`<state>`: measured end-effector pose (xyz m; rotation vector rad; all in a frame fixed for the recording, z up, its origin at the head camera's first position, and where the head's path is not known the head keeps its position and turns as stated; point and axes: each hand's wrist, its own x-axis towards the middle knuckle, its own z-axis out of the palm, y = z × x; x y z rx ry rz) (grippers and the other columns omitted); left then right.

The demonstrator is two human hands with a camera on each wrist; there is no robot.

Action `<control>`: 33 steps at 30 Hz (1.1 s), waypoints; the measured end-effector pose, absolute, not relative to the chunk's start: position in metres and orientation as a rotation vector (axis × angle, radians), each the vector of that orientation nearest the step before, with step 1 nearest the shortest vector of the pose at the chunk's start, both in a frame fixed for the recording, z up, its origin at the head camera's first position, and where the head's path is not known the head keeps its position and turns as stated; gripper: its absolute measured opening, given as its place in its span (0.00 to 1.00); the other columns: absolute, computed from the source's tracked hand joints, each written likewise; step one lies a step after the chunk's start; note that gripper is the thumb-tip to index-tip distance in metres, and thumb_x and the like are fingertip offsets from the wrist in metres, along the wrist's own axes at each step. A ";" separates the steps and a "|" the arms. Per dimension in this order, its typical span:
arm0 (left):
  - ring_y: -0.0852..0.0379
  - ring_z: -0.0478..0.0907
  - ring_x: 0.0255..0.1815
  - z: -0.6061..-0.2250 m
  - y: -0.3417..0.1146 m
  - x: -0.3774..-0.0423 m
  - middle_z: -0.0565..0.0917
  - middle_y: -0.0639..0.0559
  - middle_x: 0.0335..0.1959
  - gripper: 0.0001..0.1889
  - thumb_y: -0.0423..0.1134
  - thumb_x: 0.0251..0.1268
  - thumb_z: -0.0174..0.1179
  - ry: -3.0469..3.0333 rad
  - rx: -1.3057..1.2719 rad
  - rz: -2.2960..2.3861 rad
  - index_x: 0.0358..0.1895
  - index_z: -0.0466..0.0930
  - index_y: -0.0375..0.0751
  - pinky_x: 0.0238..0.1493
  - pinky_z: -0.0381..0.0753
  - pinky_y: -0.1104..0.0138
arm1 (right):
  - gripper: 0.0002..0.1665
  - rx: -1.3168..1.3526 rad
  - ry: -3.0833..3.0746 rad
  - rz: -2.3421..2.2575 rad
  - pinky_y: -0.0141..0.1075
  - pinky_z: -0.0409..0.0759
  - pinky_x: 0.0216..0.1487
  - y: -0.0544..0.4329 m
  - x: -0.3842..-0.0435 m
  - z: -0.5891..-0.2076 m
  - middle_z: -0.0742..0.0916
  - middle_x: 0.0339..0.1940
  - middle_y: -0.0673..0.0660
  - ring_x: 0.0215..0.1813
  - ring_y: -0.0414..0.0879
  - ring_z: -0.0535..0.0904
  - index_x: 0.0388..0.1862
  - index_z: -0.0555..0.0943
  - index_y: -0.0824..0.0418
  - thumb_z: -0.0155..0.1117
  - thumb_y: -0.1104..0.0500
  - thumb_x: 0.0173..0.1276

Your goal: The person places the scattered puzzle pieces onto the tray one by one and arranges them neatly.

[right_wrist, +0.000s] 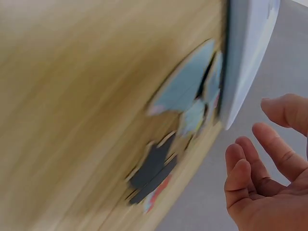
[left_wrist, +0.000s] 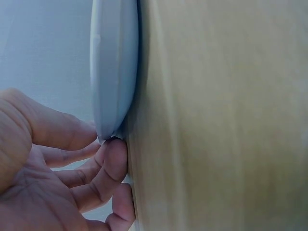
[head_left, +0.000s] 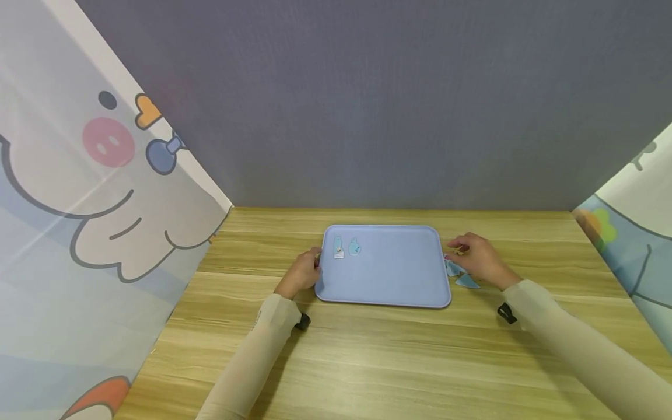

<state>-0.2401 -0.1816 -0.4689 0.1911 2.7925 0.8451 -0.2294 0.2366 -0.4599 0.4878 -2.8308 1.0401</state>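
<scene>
My left hand (head_left: 303, 270) pinches the left edge of a pale blue tray (head_left: 388, 274). In the left wrist view its thumb (left_wrist: 62, 127) lies at the rim, with curled fingers against the underside. My right hand (head_left: 479, 256) hovers just right of the tray, above flat light blue pieces. Its thumb and fingers are spread apart with nothing between them in the right wrist view. Below it there, a pointed blue piece (right_wrist: 185, 84) and a dark piece (right_wrist: 154, 163) lie on the table among several others. Two small cutout pieces, one with a white part (head_left: 338, 254), lie in the tray's upper left.
The tray rests on a wood-grain table (head_left: 378, 361). A grey partition (head_left: 388, 105) rises at the table's back edge. Printed cartoon panels (head_left: 131, 233) stand on both sides. Black straps (head_left: 507, 313) hang at the wrists.
</scene>
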 end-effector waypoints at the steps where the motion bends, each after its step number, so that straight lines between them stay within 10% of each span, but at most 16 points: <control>1: 0.52 0.75 0.34 -0.469 -0.182 -0.240 0.78 0.43 0.38 0.26 0.27 0.65 0.54 2.789 0.192 0.848 0.66 0.63 0.32 0.30 0.76 0.65 | 0.14 0.493 -2.830 1.039 0.50 0.77 0.41 0.240 -0.228 -0.460 0.81 0.40 0.65 0.40 0.60 0.79 0.43 0.81 0.72 0.68 0.68 0.58; 33: 0.53 0.75 0.35 -0.471 -0.180 -0.242 0.78 0.43 0.41 0.27 0.28 0.65 0.53 2.783 0.173 0.844 0.67 0.62 0.33 0.31 0.76 0.65 | 0.22 0.463 -3.047 0.848 0.59 0.70 0.47 0.290 -0.215 -0.473 0.78 0.44 0.70 0.46 0.67 0.74 0.48 0.81 0.72 0.71 0.61 0.57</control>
